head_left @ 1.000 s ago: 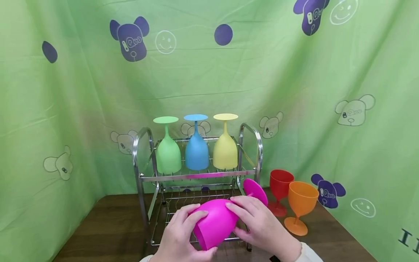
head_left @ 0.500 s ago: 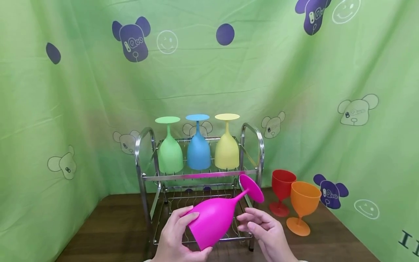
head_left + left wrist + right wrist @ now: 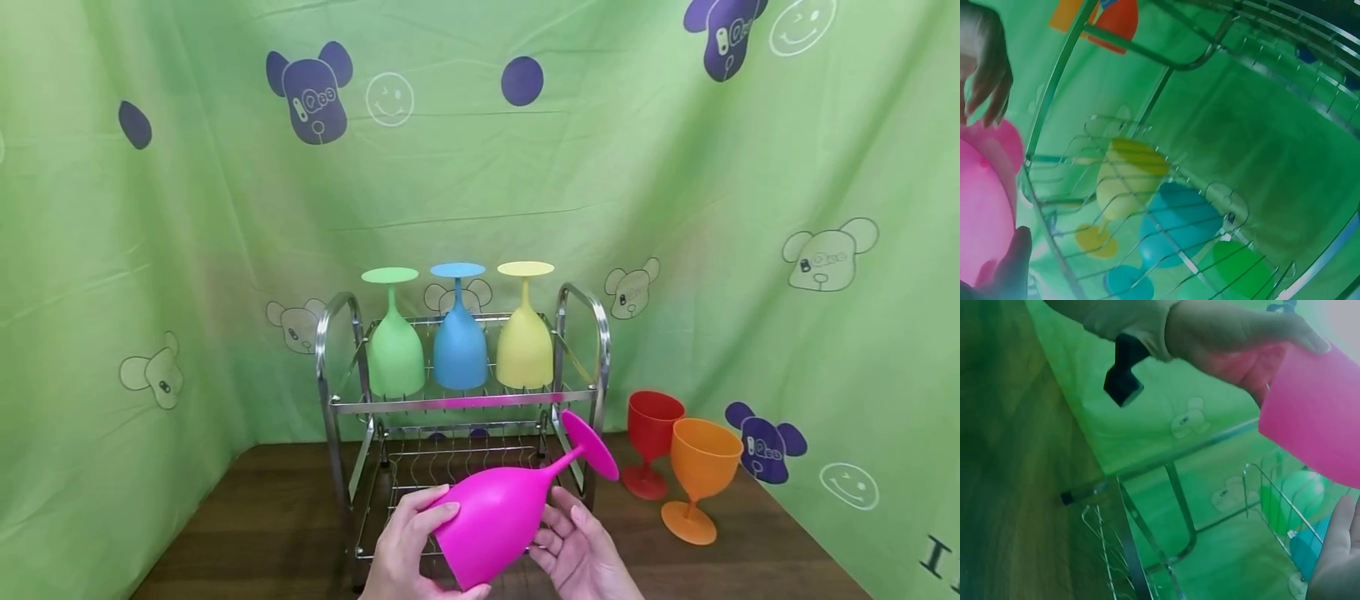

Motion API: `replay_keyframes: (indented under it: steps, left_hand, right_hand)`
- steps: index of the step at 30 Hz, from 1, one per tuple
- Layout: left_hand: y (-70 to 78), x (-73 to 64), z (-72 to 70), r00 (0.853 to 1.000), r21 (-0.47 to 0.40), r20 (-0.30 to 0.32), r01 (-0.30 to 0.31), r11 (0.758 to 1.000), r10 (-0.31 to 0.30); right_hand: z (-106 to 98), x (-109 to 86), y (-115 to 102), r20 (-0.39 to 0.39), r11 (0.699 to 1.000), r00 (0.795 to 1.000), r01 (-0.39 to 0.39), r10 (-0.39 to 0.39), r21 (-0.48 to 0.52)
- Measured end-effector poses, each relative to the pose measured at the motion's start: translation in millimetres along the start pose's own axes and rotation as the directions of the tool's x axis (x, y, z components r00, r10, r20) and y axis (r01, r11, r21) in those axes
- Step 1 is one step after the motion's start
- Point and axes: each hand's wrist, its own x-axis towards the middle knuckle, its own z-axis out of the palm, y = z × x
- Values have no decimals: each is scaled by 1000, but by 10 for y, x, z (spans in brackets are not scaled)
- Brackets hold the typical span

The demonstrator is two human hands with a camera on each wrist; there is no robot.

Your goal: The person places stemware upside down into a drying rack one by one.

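In the head view a magenta plastic goblet [image 3: 491, 521] is held tilted in front of the rack, its foot up to the right and mouth down to the left. My left hand [image 3: 405, 550] grips the bowl near the mouth, fingers over the top and thumb below. My right hand [image 3: 581, 554] is beside the bowl's right side, palm up, fingers loosely bent. Contact with the goblet cannot be made out. In the right wrist view the left hand [image 3: 1229, 340] holds the pink bowl [image 3: 1316, 412], with the right hand [image 3: 1338, 556] below right.
A two-tier metal dish rack [image 3: 465, 404] stands on the wooden table [image 3: 247, 517]. Upside down on its top tier are green [image 3: 396, 358], blue [image 3: 460, 354] and yellow goblets [image 3: 525, 354]. Red [image 3: 654, 429] and orange goblets [image 3: 703, 458] stand upright to the right. A green patterned curtain [image 3: 450, 183] surrounds everything.
My right hand has let go of the magenta goblet, drawn back, then moved in beneath its right side. The left hand keeps its grip. The goblet shifts slightly.
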Motion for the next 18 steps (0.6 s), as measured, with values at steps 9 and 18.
replay_keyframes:
  steps: [9,18]
  left_hand:
    - [-64,-97,55,999,-88,-5,32,996,-32]
    - [-39,-170,98,999,-66,39,-30,997,33]
  right_hand:
    - [19,86,103,85,991,995,64,-55,-115]
    - [-24,149,153,85,915,974,226,-209,-334]
